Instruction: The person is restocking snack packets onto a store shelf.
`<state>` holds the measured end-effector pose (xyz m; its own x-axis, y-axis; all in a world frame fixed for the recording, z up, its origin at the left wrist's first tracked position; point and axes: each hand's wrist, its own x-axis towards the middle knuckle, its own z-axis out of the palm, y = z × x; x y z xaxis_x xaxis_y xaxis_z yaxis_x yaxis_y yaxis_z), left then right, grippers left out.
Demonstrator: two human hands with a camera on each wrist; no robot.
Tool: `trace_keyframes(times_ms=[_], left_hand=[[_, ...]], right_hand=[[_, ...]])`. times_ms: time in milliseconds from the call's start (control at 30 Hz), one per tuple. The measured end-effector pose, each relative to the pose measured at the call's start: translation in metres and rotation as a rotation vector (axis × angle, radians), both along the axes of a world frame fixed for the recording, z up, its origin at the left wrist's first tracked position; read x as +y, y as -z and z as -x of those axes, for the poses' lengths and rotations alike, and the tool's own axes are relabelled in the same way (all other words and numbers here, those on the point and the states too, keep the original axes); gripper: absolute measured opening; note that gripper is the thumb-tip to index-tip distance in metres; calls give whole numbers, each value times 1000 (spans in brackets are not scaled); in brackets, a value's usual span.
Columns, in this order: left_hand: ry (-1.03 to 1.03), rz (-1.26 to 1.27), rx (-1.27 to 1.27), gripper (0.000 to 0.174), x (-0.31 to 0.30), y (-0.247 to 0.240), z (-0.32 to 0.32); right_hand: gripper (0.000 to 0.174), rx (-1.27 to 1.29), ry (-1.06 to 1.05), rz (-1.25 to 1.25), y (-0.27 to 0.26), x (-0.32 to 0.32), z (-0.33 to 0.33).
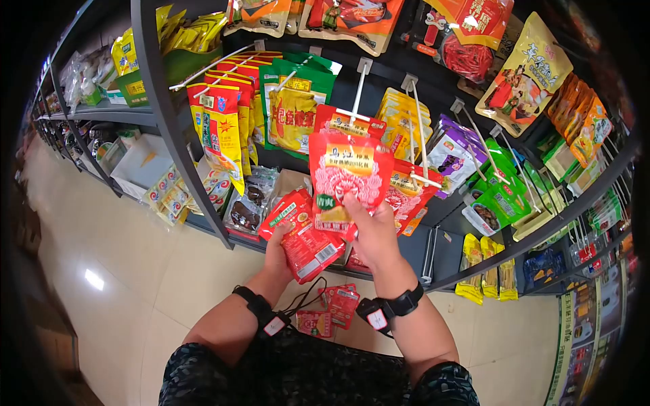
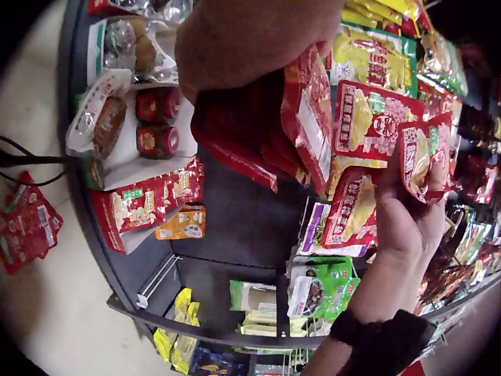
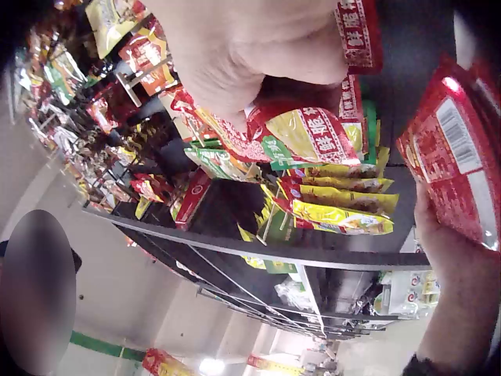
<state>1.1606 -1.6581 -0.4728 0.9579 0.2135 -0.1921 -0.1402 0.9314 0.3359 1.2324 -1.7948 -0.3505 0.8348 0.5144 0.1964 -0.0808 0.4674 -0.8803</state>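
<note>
In the head view the right hand (image 1: 374, 233) pinches a red packet (image 1: 351, 172) by its lower part, at the white hook (image 1: 360, 88); whether the packet is on the hook, I cannot tell. Another red packet (image 1: 338, 122) hangs just behind it. Lower left, the left hand (image 1: 276, 254) grips a stack of red packets (image 1: 311, 247), barcode side up. The left wrist view shows the right hand (image 2: 411, 227) with its packet (image 2: 419, 160) beside other red packets (image 2: 368, 121). In the right wrist view, the left hand (image 3: 458, 266) holds the stack (image 3: 462, 157) by its edge.
Yellow-red packets (image 1: 220, 128) and a green packet (image 1: 292, 108) hang to the left, purple packets (image 1: 457, 155) to the right. Several red packets (image 1: 342, 304) lie on the floor. A dark shelf post (image 1: 172, 128) stands left; a curved rail (image 1: 501, 254) crosses at right.
</note>
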Motion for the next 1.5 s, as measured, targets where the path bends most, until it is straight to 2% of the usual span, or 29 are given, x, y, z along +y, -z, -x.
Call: trace_keyframes(times_ms=[133, 467, 700, 833, 900, 933, 967, 1033, 1067, 1100, 1167, 1200, 1233, 1267, 1300, 1367, 1400, 1467, 1500], left_hand=[[25, 14, 13, 48, 0, -3, 3], [23, -7, 41, 49, 5, -12, 9], [-45, -45, 28, 49, 8, -18, 12], [-21, -18, 16, 52, 11, -20, 17], [-50, 10, 27, 50, 13, -17, 15], [-52, 12, 23, 50, 14, -16, 16], [-60, 13, 22, 50, 15, -14, 16], [-40, 20, 17, 50, 18, -7, 14], [-44, 20, 17, 50, 18, -8, 14], [-45, 8, 3, 50, 17, -8, 13], [-46, -5, -8, 50, 14, -9, 12], [-47, -39, -10, 49, 13, -11, 13], [-47, -74, -13, 49, 11, -13, 13], [-8, -141, -46, 56, 9, -17, 14], [-6, -143, -44, 56, 6, -20, 15], [-36, -170, -86, 71, 4, -25, 15], [-40, -171, -88, 71, 6, -26, 15], [-48, -109, -95, 86, 8, -27, 16], [-52, -108, -96, 86, 8, -29, 16]], right_hand=[[27, 149, -76, -78, -18, 9, -15], [31, 203, -136, -167, -19, 22, -20], [31, 219, -71, -153, -17, 20, -27], [32, 303, -53, -36, -1, 25, -51], [44, 212, -83, 20, -6, 21, -52], [54, 210, 49, 242, -6, 17, -47], [54, 208, 41, 243, 5, 13, -48], [60, -89, -8, 776, 35, 6, -55], [66, -327, 45, 1111, 11, 3, -30], [66, -330, 41, 1110, 8, 2, -16], [79, -1196, 174, 1191, 11, 2, 8], [79, -1195, 174, 1190, 14, 4, 20], [84, -1327, 174, 1143, 17, 9, 32], [91, -1455, 175, 1093, 21, 13, 42], [91, -1452, 177, 1093, 25, 16, 49], [92, -1338, 162, 1283, 28, 23, 55], [92, -1343, 161, 1280, 29, 24, 51], [91, -1257, 107, 1201, 31, 24, 41], [91, -1260, 105, 1200, 29, 23, 41]])
